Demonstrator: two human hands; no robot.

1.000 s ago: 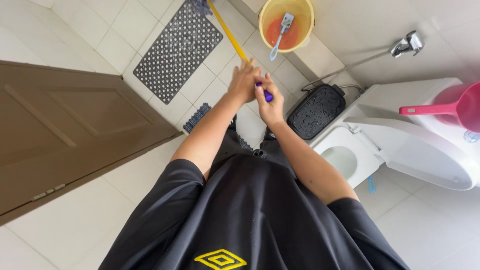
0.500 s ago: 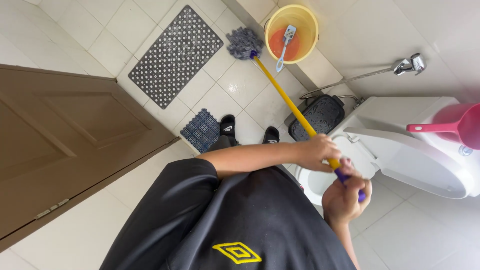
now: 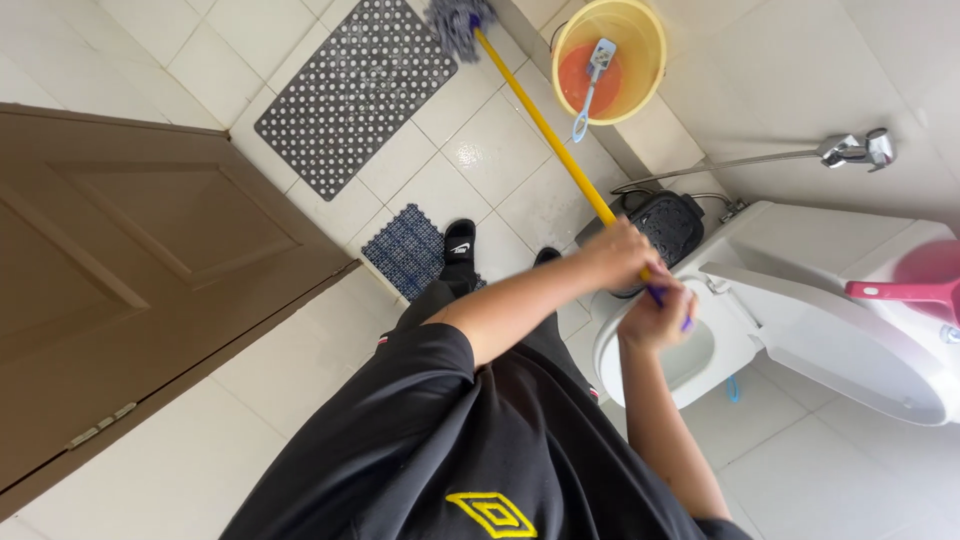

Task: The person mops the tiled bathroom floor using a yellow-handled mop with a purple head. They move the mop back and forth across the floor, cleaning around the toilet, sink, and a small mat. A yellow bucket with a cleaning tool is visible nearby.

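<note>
White floor tiles (image 3: 500, 140) fill the upper frame. Both hands clamp the mop's yellow handle (image 3: 545, 125) at its purple end, centre right: left hand (image 3: 620, 255) above, right hand (image 3: 655, 315) below, arms bent. From there it slants up-left to the grey mop head (image 3: 455, 15), beside the yellow bucket (image 3: 645, 50).

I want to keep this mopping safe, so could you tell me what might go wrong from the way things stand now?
The mop head works close to the yellow bucket, so a wide stroke could knock it. The tiles near the handle look wet and glossy, and the person wears open slides, so a slip seems possible. Both the left hand and right hand grip the handle end just above the open toilet bowl, which the handle end could strike.
</note>
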